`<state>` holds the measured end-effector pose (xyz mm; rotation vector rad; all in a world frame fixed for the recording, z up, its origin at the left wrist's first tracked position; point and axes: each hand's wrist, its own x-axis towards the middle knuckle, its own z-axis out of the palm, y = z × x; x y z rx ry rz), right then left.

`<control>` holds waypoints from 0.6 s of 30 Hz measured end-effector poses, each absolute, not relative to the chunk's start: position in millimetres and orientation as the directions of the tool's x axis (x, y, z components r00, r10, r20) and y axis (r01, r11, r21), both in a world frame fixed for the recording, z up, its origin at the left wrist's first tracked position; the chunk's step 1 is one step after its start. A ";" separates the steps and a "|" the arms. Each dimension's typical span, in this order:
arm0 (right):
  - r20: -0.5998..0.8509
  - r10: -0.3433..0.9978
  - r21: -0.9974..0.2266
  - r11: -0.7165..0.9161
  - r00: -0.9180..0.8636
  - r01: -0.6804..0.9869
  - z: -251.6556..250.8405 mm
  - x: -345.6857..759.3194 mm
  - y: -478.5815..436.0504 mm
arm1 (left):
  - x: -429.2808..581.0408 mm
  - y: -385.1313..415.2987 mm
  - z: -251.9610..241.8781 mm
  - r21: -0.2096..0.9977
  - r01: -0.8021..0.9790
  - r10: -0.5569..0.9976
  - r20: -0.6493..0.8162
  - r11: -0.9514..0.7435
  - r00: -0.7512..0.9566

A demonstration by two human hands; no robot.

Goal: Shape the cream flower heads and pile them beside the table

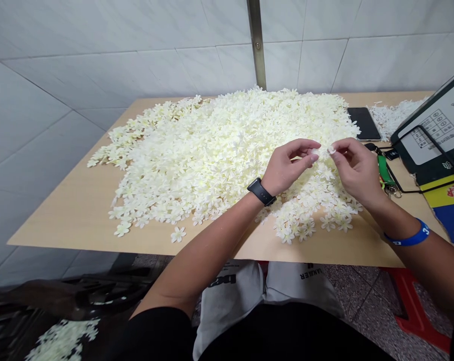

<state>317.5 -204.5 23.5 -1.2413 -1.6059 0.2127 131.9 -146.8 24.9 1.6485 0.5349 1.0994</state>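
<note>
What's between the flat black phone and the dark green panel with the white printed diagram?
In the head view, a loose heap of small white pieces lies between the phone and the panel, on the tan tabletop.

Creamy-white flowers [204, 160] with pale yellow-green centres; light tan tabletop [68, 205]; white wall tiles [99, 30] veined grey; black wristwatch [262, 192]; blue wristband [409, 236] with white lettering; red stool [411, 298].

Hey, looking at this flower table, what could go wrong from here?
The lone flower near the front edge of the table could be brushed off by the left forearm. The tiny white piece pinched in the right hand might slip and get lost in the pale flower pile. That pile could also spill over the phone beside it.
</note>
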 end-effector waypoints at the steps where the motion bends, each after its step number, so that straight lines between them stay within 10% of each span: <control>1: 0.624 0.777 -0.646 0.451 0.085 0.616 23.6 317.1 -204.1 | 132.0 -146.7 24.8 0.918 -0.174 0.784 0.394 -0.355 0.479; 7: 0.705 0.708 -0.502 0.531 -0.032 0.683 32.1 309.5 -211.8 | 133.2 -147.2 26.4 0.933 -0.199 0.799 0.359 -0.299 0.482; 18: 0.649 0.756 -0.636 0.481 0.081 0.604 30.5 315.2 -212.0 | 132.3 -146.9 27.6 0.934 -0.196 0.791 0.356 -0.298 0.497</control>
